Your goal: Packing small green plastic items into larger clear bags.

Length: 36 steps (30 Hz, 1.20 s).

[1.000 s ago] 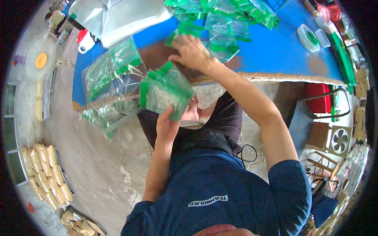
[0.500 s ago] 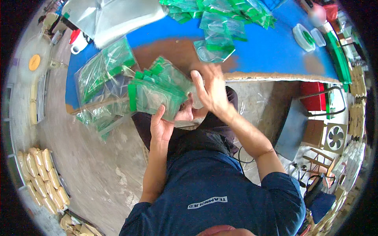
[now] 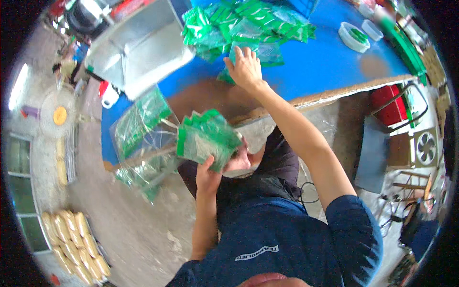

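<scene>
My left hand (image 3: 208,176) grips a fanned stack of clear plastic packets with green bands (image 3: 203,141), thumb on top, above my lap in front of the table edge. My right hand (image 3: 246,69) reaches over the blue table (image 3: 315,71), fingers spread and palm down. Its fingertips rest on or just above loose clear packets (image 3: 270,53) at the near side of a heap of green-banded packets (image 3: 258,24). Whether they touch is unclear. A large clear bag with more green packets (image 3: 143,124) lies at the table's left end and hangs over its edge.
A metal tray (image 3: 138,62) stands at the back left, near a red-and-white container (image 3: 109,94). At the right are a white oval tub (image 3: 353,38) with green pieces and a smaller tub (image 3: 372,30). Stacked tan bags (image 3: 74,244) sit on the floor at left.
My right hand has moved away from the stack, forward to the loose packets by the heap. My left hand still holds its fanned packets. The whole view has shifted.
</scene>
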Each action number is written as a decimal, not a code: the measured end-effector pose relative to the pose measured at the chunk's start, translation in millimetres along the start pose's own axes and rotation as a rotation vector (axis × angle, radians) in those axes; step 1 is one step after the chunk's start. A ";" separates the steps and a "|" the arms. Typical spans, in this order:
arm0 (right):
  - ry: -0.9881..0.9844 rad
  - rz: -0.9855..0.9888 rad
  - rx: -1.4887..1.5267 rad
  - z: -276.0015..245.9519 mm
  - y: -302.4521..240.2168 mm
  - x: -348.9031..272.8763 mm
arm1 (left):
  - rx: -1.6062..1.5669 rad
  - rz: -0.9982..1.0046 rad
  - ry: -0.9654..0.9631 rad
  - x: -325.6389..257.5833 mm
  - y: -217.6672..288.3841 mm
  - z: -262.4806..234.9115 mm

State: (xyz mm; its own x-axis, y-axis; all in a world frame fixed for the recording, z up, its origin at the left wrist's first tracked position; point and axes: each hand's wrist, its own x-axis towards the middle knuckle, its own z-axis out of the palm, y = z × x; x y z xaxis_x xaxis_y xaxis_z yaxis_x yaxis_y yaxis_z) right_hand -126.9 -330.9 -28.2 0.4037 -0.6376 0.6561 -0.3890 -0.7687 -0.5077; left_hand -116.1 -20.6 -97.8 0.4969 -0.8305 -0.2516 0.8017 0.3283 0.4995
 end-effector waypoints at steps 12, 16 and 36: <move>-0.682 -0.648 0.315 -56.4 -32.8 -60.9 | -0.107 0.059 0.028 3.1 11.8 3.5; -0.362 -0.133 -0.111 -38.0 -55.1 -37.5 | -0.166 0.034 0.089 8.7 8.9 23.0; -0.413 -0.133 0.116 -40.8 35.2 -21.5 | -0.067 0.012 -0.063 5.5 2.7 -18.6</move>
State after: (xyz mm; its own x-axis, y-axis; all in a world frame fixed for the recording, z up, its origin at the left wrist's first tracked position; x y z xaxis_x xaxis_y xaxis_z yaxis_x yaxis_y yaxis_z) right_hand -183.1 -342.3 -37.4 0.7500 -0.4817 0.4533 -0.2260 -0.8307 -0.5087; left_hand -105.1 -15.9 -113.2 0.4862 -0.8525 -0.1922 0.8174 0.3659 0.4449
